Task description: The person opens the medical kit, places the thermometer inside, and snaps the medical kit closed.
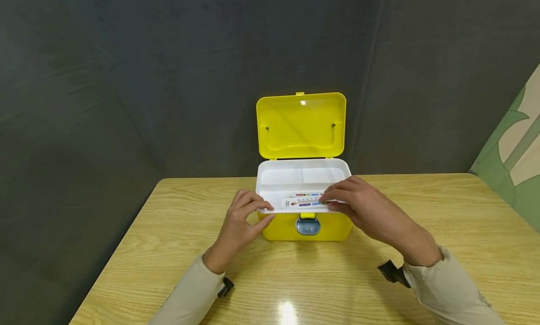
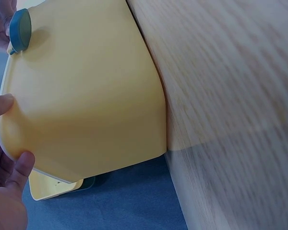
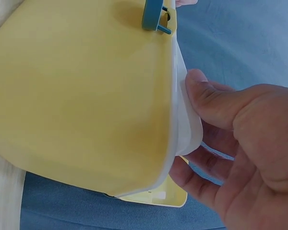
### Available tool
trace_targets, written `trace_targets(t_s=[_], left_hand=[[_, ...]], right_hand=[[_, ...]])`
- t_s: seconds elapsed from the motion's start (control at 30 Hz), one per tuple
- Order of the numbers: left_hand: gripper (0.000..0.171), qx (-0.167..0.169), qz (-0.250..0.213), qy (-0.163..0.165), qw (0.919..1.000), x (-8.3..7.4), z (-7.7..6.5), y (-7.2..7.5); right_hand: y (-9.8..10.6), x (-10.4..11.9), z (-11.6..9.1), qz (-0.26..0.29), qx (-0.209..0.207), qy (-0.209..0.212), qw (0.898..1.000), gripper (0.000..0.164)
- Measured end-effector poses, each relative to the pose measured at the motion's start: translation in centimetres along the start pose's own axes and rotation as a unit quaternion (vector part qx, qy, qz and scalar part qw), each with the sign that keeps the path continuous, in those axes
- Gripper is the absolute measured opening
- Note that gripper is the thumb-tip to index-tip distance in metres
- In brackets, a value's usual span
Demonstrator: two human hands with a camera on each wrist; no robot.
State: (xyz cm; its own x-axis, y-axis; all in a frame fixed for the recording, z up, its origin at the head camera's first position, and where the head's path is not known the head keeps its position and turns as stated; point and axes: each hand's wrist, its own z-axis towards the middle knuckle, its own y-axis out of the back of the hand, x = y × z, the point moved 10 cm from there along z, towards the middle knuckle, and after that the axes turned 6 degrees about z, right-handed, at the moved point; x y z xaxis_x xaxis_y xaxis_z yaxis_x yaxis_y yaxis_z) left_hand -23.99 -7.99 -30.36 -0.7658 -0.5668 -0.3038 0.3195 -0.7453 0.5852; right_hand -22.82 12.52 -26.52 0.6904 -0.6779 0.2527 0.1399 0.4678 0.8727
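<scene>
A yellow storage box stands with its lid raised and a white divided tray at its top. My left hand grips the rim at the front left corner, the thumb low and the fingers at the edge. White packets with coloured print lie in the tray's front compartment. My right hand reaches over the front right rim and pinches the right end of the front white printed packet. In the right wrist view, a white piece rises above the rim between thumb and fingers.
A blue-grey latch hangs at the front of the box. Below it is a wood-grain table. Dark cloth stands behind, and a green leaf-patterned panel is at the right. Black wrist straps stick out below the sleeves.
</scene>
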Motion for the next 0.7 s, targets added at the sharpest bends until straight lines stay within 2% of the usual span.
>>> trace_targets(t_s=[0.23,0.57,0.7], left_hand=[[0.016,0.0,0.0,-0.001,1.0,-0.1,0.1,0.0],[0.017,-0.001,0.003,-0.002,1.0,-0.2,0.2,0.2],[0.017,-0.003,0.003,-0.006,1.0,-0.3,0.2,0.1]], right_hand=[[0.0,0.0,-0.1,-0.008,0.007,-0.005,1.0,0.024],[0.8,0.0,-0.1,-0.013,-0.014,0.01,1.0,0.023],[1.2,-0.5,-0.2,-0.008,-0.015,-0.002,1.0,0.021]])
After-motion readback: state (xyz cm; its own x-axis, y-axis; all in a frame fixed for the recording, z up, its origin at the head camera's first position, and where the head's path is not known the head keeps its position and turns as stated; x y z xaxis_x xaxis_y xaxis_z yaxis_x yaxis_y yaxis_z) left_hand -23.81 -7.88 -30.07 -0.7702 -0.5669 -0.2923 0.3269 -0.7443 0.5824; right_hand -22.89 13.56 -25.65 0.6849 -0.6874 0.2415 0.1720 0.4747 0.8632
